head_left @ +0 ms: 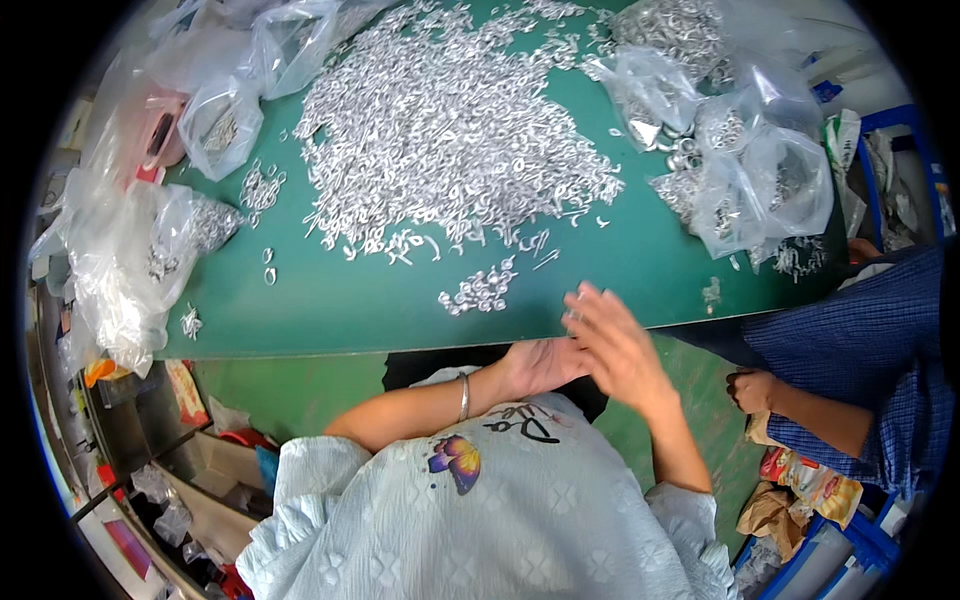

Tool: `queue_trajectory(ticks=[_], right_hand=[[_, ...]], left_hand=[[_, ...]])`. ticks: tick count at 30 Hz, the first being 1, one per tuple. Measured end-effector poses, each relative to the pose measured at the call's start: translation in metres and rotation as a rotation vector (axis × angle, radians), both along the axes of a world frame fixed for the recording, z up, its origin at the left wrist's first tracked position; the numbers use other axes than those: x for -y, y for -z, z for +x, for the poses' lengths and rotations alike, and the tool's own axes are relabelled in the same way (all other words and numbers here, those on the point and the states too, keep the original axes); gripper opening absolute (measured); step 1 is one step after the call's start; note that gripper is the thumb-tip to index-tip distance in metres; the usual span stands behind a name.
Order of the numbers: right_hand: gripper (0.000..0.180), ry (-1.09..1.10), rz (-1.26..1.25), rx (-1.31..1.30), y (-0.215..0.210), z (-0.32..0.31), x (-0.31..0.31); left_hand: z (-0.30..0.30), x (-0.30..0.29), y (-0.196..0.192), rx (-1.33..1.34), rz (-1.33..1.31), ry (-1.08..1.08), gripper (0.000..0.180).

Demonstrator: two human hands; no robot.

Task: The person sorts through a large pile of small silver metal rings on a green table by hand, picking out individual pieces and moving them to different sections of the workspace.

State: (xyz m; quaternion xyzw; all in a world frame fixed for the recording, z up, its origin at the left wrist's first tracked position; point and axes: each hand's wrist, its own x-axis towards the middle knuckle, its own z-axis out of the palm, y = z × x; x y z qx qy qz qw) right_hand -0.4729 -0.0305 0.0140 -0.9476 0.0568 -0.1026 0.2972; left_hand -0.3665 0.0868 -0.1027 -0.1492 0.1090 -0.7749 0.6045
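Note:
At the near edge of the green table my two hands meet. My left hand [543, 366] is turned palm up, a silver bangle on its wrist; its fingers are hidden behind the other hand. Over it my right hand [622, 350] is bent with its fingers close together, slightly blurred. A tiny shiny bit shows by its fingertips, too small to name. Just beyond lies a small cluster of round silvery metal pieces [478, 290], with a couple of thin pins [546, 259] beside it. Farther back spreads a large heap of small silvery metal parts [450, 140].
Clear plastic bags of metal parts [765, 190] crowd the right side, and more plastic bags [125, 260] line the left. Small loose piles [262, 190] lie at the left. Another person's arm [820, 415] is close on my right. Boxes [205, 480] stand below left.

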Motion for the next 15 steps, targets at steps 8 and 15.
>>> queue_trajectory(ticks=[8, 15], right_hand=[[0.026, 0.123, 0.090, 0.337, 0.014, -0.037, -0.026], [0.013, 0.868, 0.140, 0.632, 0.011, -0.019, 0.025]], left_hand=[[0.007, -0.009, -0.023, 0.606, 0.426, 0.174, 0.040], [0.069, 0.054, -0.151, 1.001, 0.304, 0.458, 0.021]])
